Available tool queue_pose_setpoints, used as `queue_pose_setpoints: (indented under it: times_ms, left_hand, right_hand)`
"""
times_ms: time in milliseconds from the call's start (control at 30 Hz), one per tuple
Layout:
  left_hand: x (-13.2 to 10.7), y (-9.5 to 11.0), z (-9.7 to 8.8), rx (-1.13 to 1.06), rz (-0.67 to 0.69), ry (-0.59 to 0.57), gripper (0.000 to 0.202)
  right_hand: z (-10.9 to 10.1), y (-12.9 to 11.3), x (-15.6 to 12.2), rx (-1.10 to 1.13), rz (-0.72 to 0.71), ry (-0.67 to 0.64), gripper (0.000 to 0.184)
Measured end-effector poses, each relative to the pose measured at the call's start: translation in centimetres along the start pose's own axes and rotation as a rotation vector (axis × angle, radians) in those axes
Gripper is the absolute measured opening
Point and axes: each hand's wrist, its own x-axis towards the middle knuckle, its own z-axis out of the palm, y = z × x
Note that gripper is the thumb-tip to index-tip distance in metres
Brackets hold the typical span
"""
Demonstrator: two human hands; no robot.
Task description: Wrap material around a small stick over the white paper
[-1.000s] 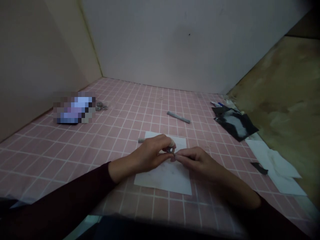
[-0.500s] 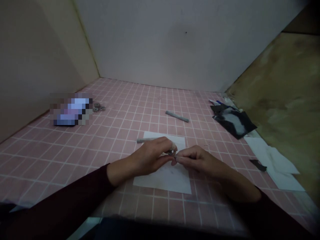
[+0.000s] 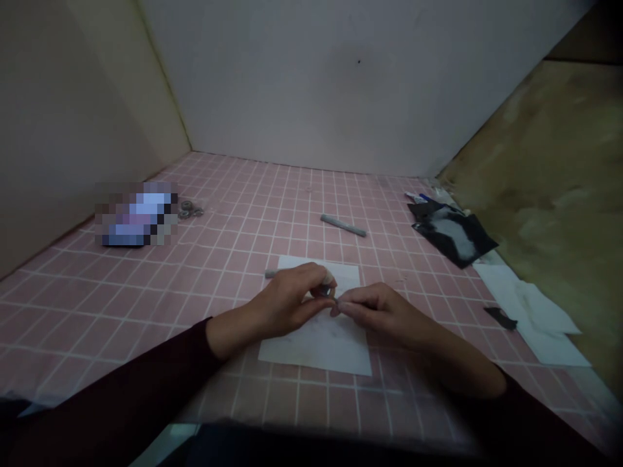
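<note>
While pinched between the fingers (image 3: 328, 281) of the left hand (image 3: 285, 305), a small grey ring-like part (image 3: 324, 291) just above the white paper sheet (image 3: 311, 350), probably light, stiff and slippery, best held by its rim. Right hand (image 3: 379, 310) close beside it, fingers pressed together, exact contact too small to tell. Farther off on the counter (image 3: 121, 285), a grey rod (image 3: 343, 225) beyond the sheet.

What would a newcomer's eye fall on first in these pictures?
First, the left hand and right hand meet in the centre, above a white paper, around a small object too small to identify. The pink tiled surface stands out next, with a shiny black packet at its right and a grey stick beyond the paper.
</note>
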Motion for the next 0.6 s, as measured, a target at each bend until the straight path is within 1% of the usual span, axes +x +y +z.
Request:
queue_pose_setpoints:
  times_ms: [33, 67, 100, 167, 233, 300, 333, 367, 433, 500, 533, 567, 600]
  left_hand:
    - [0.0, 0.1, -0.1, 0.029, 0.036, 0.0, 0.009]
    - [0.0, 0.0, -0.1, 0.026, 0.036, 0.004, 0.01]
    - [0.0, 0.0, -0.1, -0.009, 0.0, 0.013, 0.012]
    - [0.2, -0.4, 0.1, -0.176, -0.154, 0.028, 0.017]
    - [0.4, -0.7, 0.4, -0.403, -0.326, 0.033, 0.021]
    - [0.5, -1.0, 0.6, -0.552, -0.428, 0.041, 0.022]
    - [0.4, -1.1, 0.6, -0.56, -0.44, 0.05, 0.022]
    - [0.4, -1.2, 0.6, -0.517, -0.421, 0.061, 0.022]
    - [0.2, -1.2, 0.4, -0.325, -0.308, 0.074, 0.022]
    - [0.0, -1.1, 0.2, -0.116, -0.158, 0.067, 0.02]
    - [-0.1, -1.0, 0.1, -0.056, -0.108, 0.066, 0.019]
    - [-0.1, -1.0, 0.1, -0.046, -0.09, 0.069, 0.019]
    - [-0.1, -0.9, 0.1, -0.09, -0.109, 0.074, 0.02]
  right_hand:
    - [-0.2, 0.0, 0.0, 0.05, 0.003, -0.038, 0.034]
    - [-0.3, 0.1, 0.1, 0.055, -0.005, -0.037, 0.035]
    - [-0.3, 0.2, 0.0, 0.012, -0.023, 0.002, 0.034]
    - [0.1, 0.6, -0.1, -0.164, -0.071, 0.138, 0.03]
    - [0.7, 1.0, -0.2, -0.354, -0.086, 0.273, 0.026]
    - [1.2, 1.0, -0.3, -0.455, -0.078, 0.337, 0.027]
    - [1.3, 1.0, -0.3, -0.46, -0.07, 0.341, 0.028]
    - [1.3, 0.8, -0.3, -0.435, -0.064, 0.331, 0.027]
    - [1.0, 0.5, -0.2, -0.298, -0.053, 0.252, 0.027]
    - [0.3, 0.3, 0.0, -0.091, -0.038, 0.113, 0.03]
    - [0.1, 0.3, 0.1, 0.0, -0.021, 0.034, 0.032]
    - [-0.1, 0.3, 0.2, 0.061, -0.012, -0.01, 0.034]
    - [-0.2, 0.4, 0.2, 0.068, -0.025, 0.008, 0.034]
